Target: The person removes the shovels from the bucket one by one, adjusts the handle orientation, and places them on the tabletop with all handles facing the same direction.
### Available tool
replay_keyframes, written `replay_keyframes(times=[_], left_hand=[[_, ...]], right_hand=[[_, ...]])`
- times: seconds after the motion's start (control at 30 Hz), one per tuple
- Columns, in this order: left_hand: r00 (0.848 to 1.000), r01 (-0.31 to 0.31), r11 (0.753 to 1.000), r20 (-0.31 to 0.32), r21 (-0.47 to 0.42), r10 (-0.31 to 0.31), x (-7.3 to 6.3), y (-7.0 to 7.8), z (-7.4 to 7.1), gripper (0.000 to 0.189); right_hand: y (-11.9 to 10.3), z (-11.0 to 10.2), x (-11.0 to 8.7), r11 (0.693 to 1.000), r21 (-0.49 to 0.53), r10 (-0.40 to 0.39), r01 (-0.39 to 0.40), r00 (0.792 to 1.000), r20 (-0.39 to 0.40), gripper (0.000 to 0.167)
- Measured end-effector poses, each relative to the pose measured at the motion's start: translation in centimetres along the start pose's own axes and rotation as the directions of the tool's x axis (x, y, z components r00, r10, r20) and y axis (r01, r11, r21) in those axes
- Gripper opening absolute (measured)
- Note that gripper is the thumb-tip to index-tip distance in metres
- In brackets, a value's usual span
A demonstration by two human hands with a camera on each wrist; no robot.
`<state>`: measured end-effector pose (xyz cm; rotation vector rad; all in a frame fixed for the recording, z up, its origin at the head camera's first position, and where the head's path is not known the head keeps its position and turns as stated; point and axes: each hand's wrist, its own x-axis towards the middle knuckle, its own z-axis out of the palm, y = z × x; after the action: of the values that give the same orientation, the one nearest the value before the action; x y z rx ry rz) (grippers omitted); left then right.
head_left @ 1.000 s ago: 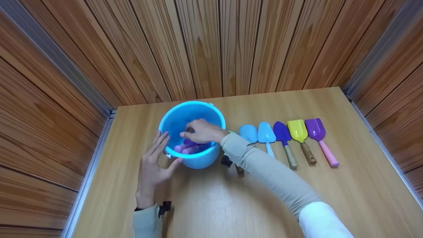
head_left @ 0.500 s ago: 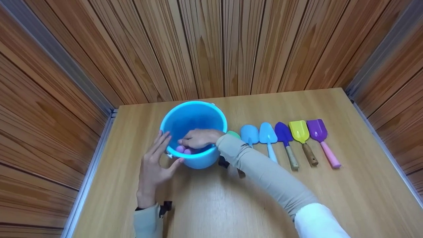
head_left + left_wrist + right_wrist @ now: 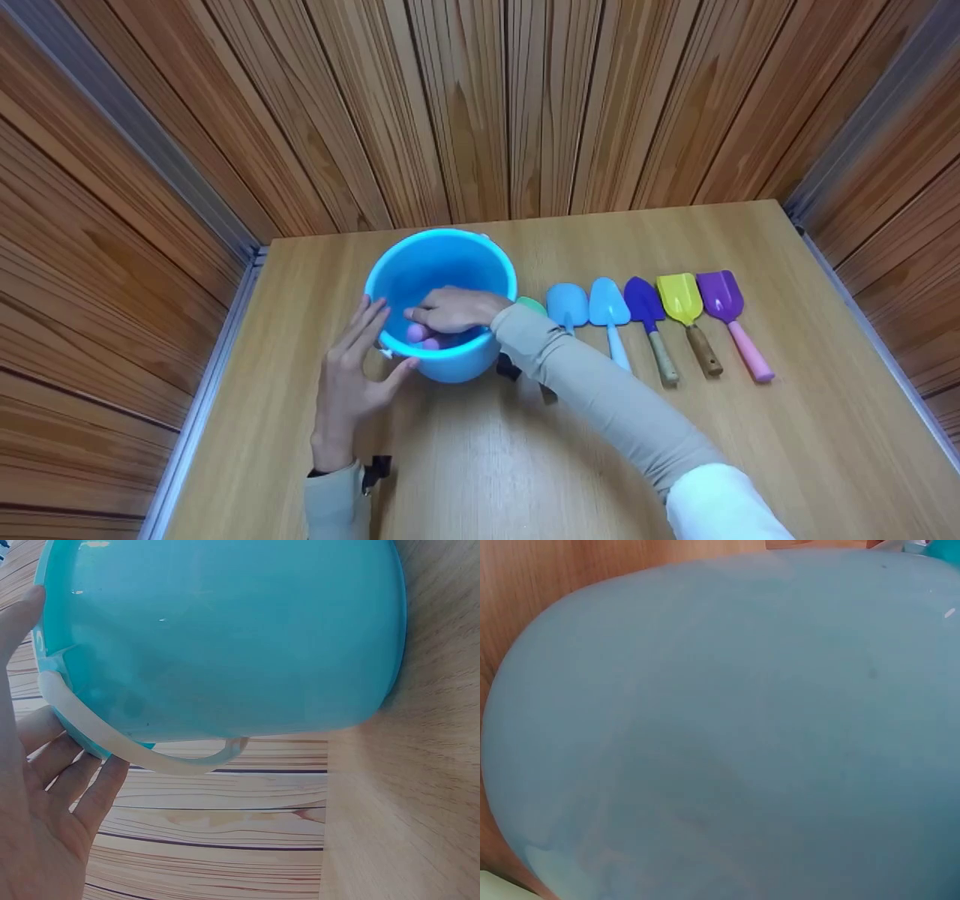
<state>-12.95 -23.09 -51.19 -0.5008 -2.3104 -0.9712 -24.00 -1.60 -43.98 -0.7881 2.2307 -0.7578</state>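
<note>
A light blue bucket [image 3: 457,367] stands at the back left of the table. In the head view my left hand [image 3: 349,382] rests against its left rim, fingers straight and thumb spread. The left wrist view shows that hand [image 3: 52,802] at the rim beside the bucket's white handle [image 3: 112,736]. My right hand [image 3: 454,309] reaches down inside the bucket, over two pink-purple rounded handle ends [image 3: 417,332]. The bucket wall hides its fingertips, and I cannot tell whether they hold anything. In the right wrist view the bucket's outer wall [image 3: 742,712] fills most of the picture.
Right of the bucket several toy shovels lie in a row: green [image 3: 531,304], two light blue [image 3: 568,304], dark blue [image 3: 642,300], yellow [image 3: 680,298] and purple with a pink handle [image 3: 721,296]. My right forearm crosses over some of them. Wood-panelled walls [image 3: 480,112] enclose the table [image 3: 487,465].
My right hand has gone deeper into the bucket, and the pink-purple handles inside have shifted slightly. The left hand stays at the rim.
</note>
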Motion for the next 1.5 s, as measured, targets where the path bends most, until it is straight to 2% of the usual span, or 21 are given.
replay_keyframes(times=[0.37, 0.57, 0.73, 0.9, 1.17, 1.33, 1.5], left_hand=[[1.0, 0.005, 1.0, 0.004, -0.014, -0.005, -0.1, 0.1, 0.1, 0.081], [1.0, 0.005, 1.0, 0.003, -0.019, -0.005, 0.1, 0.2, 0.2, 0.08], [1.0, -0.002, 1.0, -0.003, -0.017, 0.002, 0.1, 0.2, 0.1, 0.081], [1.0, -0.012, 1.0, -0.001, -0.018, 0.012, 0.3, 0.2, 0.1, 0.081], [1.0, 0.011, 1.0, 0.007, -0.011, -0.011, 0.4, 0.3, 0.2, 0.081], [1.0, 0.023, 1.0, 0.005, -0.018, -0.023, 0.2, 0.3, 0.1, 0.081], [1.0, 0.028, 0.999, 0.002, -0.021, -0.028, 0.1, 0.2, 0.0, 0.081]], right_hand=[[-0.1, 0.0, -0.5, 0.995, 0.077, -0.056, 0.063, 0.995, -0.083, 0.053], [-0.3, -1.0, -1.0, 0.994, 0.064, -0.079, 0.086, 0.991, -0.109, 0.042], [-0.6, -1.9, -1.6, 0.981, 0.171, -0.078, 0.095, 0.992, -0.104, 0.03], [-0.3, -2.9, -2.3, 0.967, 0.25, -0.031, 0.051, 0.996, -0.085, 0.02], [-0.2, -3.7, -3.7, 0.95, 0.311, 0.033, -0.02, 0.999, -0.035, 0.032], [-0.6, -4.4, -4.8, 0.941, 0.337, 0.042, -0.025, 0.998, -0.044, 0.03], [-0.9, -5.2, -5.9, 0.948, 0.317, 0.028, -0.01, 0.998, -0.051, 0.026]])
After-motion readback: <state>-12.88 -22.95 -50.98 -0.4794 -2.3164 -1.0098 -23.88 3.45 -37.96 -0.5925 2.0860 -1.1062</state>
